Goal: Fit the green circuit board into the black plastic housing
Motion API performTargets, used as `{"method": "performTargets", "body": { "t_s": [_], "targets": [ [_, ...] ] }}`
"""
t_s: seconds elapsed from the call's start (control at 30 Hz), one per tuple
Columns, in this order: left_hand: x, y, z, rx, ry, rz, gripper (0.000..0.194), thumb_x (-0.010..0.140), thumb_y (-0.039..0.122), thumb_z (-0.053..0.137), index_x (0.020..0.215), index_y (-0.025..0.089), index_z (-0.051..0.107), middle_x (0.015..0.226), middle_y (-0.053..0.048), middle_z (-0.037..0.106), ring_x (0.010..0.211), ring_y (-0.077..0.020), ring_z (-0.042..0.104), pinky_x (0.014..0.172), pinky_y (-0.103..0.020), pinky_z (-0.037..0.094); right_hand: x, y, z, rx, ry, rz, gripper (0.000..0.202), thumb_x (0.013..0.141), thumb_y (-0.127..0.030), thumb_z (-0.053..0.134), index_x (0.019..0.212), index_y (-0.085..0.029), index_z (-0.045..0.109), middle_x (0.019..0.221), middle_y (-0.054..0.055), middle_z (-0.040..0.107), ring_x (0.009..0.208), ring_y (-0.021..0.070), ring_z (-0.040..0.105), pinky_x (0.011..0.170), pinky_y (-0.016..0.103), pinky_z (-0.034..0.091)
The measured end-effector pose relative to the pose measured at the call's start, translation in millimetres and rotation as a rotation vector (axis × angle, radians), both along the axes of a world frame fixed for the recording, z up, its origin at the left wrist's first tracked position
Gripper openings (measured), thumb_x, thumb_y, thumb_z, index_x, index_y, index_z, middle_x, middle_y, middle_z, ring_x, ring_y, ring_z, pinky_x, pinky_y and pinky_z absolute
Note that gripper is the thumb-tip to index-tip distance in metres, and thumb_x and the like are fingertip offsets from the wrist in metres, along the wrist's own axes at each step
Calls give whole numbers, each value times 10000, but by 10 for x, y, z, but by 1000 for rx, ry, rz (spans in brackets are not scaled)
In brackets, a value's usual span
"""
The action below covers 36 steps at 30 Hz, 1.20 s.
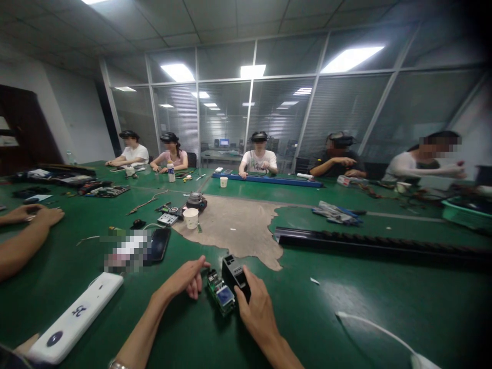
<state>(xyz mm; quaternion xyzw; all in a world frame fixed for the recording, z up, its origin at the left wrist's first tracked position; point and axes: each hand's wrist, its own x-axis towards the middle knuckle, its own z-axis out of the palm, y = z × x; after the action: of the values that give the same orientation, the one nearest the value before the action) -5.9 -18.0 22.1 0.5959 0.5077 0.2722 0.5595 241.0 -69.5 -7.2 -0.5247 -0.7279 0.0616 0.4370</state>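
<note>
Near the front of the green table lies a green circuit board [220, 293] with a small blue-grey screen. Just to its right, my right hand [257, 303] grips a black plastic housing [235, 274] between thumb and fingers, tilted beside the board. My left hand [191, 277] is left of the board, index finger stretched out towards its top end and the other fingers loosely curled, with nothing visible in it. Whether a fingertip touches the board I cannot tell.
A white power strip [79, 316] and black phone [158, 245] lie left. Ahead are a paper cup [191, 218] and brown sheet [238, 225]; right, a long black bar [365, 246] and white cable [378, 326]. Another person's hands [42, 215] are at left; several people sit opposite.
</note>
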Motion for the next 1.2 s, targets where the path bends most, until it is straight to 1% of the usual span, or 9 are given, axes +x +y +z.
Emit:
{"method": "performTargets", "body": {
  "t_s": [0.1,0.23,0.4,0.6,0.77,0.87,0.97,1.07,1.2],
  "targets": [
    [-2,-3,8,3,2,4,867,839,773,282,1338,97,498,595,-41,651,473,-189,662,432,-240,488,5,1,-24,14,-32,-10,512,878,-238,530,1371,-136,442,1301,139,558,1217,283,498,1030,486,428],
    [-20,17,-26,17,4,-5,859,847,766,275,1351,103,485,617,-48,665,483,-192,671,425,-235,486,24,-10,21,63,-24,-62,555,879,-288,548,1399,-152,407,1358,141,511,1267,301,450,1044,514,408],
    [-34,50,-82,9,3,2,870,843,771,270,1356,100,479,619,-56,673,481,-195,672,409,-230,479,6,-40,34,66,-31,-15,563,886,-280,544,1418,-186,386,1379,128,498,1283,301,441,1046,525,407],
    [-9,11,-25,4,-4,2,866,838,769,298,1349,95,485,604,-43,661,463,-177,658,411,-215,462,-1,-27,-16,10,16,37,482,905,-222,501,1383,-190,447,1329,126,544,1239,291,495,1021,518,432],
    [1,10,4,-4,0,2,870,834,777,286,1330,97,502,589,-29,644,459,-173,649,425,-227,471,24,-20,120,-41,122,19,440,909,-244,515,1344,-177,495,1249,125,599,1170,278,552,993,489,460],
    [-5,26,-19,-14,5,-1,894,820,792,284,1343,96,489,598,-31,647,475,-181,658,432,-228,474,7,-96,242,-8,166,50,440,905,-268,535,1333,-179,498,1248,124,598,1162,269,560,987,462,469],
    [-14,36,-51,-2,-3,7,900,819,792,287,1356,94,472,606,-36,654,478,-189,663,432,-235,480,-56,-218,311,67,123,151,469,878,-241,562,1338,-191,484,1245,118,596,1155,267,559,983,453,472],
    [-15,35,-69,4,-16,14,900,822,789,287,1346,81,473,595,-43,659,460,-195,655,423,-244,480,-126,-308,324,115,50,234,507,854,-199,565,1349,-187,459,1231,127,591,1142,276,555,971,463,477],
    [8,26,-62,9,-17,11,876,824,783,300,1302,79,506,586,-50,667,441,-192,643,411,-238,463,-164,-333,341,103,12,237,525,849,-176,549,1361,-181,433,1200,139,588,1111,279,557,937,465,496]
  ]
}}
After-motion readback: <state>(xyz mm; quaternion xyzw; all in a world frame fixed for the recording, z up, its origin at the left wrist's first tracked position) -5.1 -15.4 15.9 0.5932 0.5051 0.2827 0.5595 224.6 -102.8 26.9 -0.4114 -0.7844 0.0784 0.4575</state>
